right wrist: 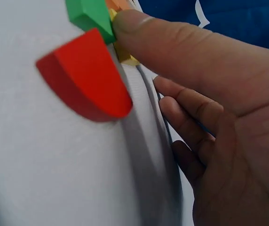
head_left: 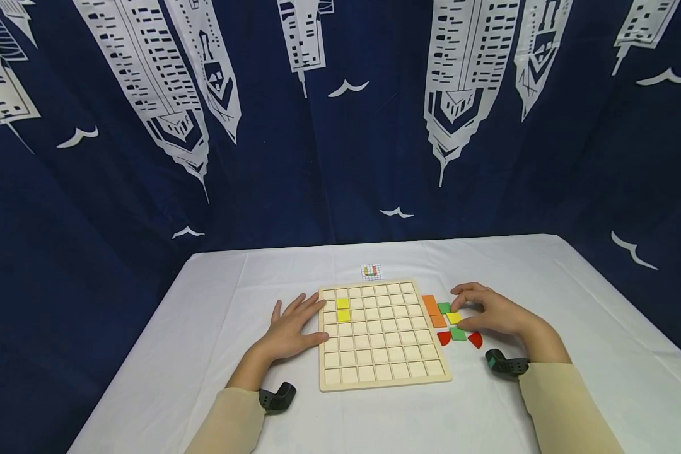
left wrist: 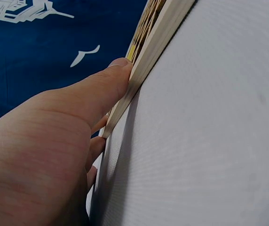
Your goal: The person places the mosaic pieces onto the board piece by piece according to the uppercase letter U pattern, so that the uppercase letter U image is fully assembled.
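Observation:
A wooden grid board [head_left: 381, 383] lies on the table, with two yellow square blocks [head_left: 343, 309] one above the other near its upper left. My left hand [head_left: 289, 331] rests at the board's left edge, fingers spread and fairly straight. In the left wrist view the thumb [left wrist: 101, 87] touches the wooden side. Right of the board, my right hand [head_left: 496, 313] pinches another yellow block [head_left: 454, 318] between thumb and index finger. The right wrist view shows the thumb [right wrist: 172, 47] against this block [right wrist: 125, 54], its index fingertip hidden.
Around the pinched block lie orange blocks [head_left: 430, 305], green blocks [head_left: 458, 334] and two red rounded wedges [head_left: 475, 340]. A small printed pattern card [head_left: 371, 272] lies beyond the board. A dark blue curtain [head_left: 329, 189] hangs behind the white-covered table [head_left: 159, 366].

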Tool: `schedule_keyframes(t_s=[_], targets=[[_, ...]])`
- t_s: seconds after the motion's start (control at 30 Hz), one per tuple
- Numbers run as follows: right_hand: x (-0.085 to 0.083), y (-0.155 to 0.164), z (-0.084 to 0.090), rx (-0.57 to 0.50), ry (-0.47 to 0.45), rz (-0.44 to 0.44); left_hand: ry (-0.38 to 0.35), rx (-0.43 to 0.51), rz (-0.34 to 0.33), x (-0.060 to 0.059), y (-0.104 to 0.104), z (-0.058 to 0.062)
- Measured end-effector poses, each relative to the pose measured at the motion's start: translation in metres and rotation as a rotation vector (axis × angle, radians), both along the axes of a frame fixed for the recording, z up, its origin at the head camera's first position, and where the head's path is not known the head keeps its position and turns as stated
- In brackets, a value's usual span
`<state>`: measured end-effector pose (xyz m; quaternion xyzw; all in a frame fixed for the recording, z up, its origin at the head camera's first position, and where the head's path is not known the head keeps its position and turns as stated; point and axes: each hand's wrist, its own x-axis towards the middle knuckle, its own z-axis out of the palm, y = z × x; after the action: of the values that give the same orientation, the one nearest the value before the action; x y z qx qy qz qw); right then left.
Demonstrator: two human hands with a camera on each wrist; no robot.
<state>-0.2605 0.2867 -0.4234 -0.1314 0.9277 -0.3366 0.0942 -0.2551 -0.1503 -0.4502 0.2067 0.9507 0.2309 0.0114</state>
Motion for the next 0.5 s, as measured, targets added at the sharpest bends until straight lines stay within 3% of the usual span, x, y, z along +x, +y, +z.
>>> schedule_keyframes(t_s=[0.5], targets=[[-0.0032, 0.0060, -0.0025, -0.013, -0.024, -0.023, -0.006, 0.007, -0.001, -0.0002, -0.0001, 0.0012]])
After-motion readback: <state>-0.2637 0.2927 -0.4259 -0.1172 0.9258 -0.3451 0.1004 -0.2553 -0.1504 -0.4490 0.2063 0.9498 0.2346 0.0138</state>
